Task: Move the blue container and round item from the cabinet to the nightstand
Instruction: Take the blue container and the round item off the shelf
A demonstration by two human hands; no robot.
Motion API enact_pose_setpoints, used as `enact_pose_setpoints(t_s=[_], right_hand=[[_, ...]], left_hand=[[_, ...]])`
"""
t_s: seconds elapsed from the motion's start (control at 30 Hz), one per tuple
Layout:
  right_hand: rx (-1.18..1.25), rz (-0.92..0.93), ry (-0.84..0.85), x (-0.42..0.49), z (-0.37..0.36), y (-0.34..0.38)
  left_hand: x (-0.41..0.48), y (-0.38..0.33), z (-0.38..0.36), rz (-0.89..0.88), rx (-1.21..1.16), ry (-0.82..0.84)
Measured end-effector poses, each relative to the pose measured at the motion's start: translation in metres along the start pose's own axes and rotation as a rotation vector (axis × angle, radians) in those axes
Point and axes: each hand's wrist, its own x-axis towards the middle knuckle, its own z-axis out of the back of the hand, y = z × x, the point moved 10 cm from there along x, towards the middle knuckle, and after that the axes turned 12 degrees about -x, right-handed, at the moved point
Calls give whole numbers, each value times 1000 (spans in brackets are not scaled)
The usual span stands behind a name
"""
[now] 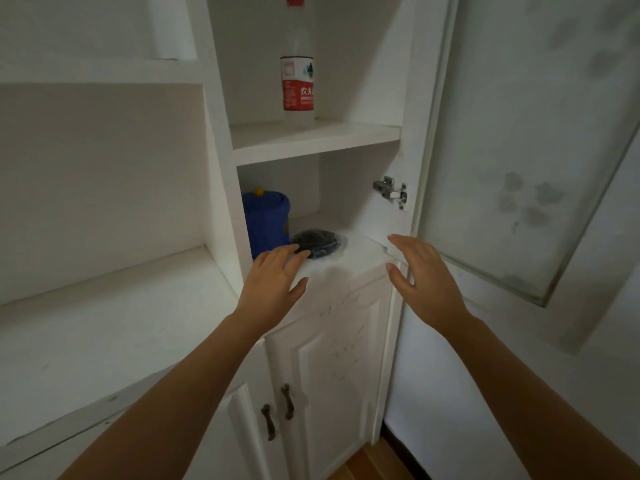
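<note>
Neither hand grips anything yet: the left hand is spread flat and empty, its fingertips at or just over the near rim of the round item; whether they touch it cannot be told; the right hand hangs open and empty, well to the right at the shelf's edge. Just beyond the left fingertips, the dark, low disc lies on the lower shelf of the open cabinet; it looks light and thin, best pinched across its rim. Behind it and to the left stands the blue container, upright, with a yellow knob on its lid; probably rigid plastic, safest clasped round the body rather than lifted by the knob. Above, a red-labelled bottle stands on the upper shelf; right of the right hand hangs the open cabinet door.
</note>
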Motion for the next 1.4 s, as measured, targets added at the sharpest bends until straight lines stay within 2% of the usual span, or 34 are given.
enact_pose_setpoints(t_s=[0.17,0.37,0.67,0.9,1.1,1.4], right_hand=[[54,57,29,24,-26,-18],[97,148,98,64,-59,-39],[160,314,186,93,-106,-27],[183,310,216,106,-134,-29],[79,343,304,118,-174,-27],[-12,331,407,142,-232,-33]], left_hand=[[16,7,-13,69,38,-39],[41,21,-31,234,88,-81],[39,39,-37,458,213,-103],[38,50,-45,541,245,-94],[31,73,-60,683,256,-64],[50,142,-101,852,32,-79]])
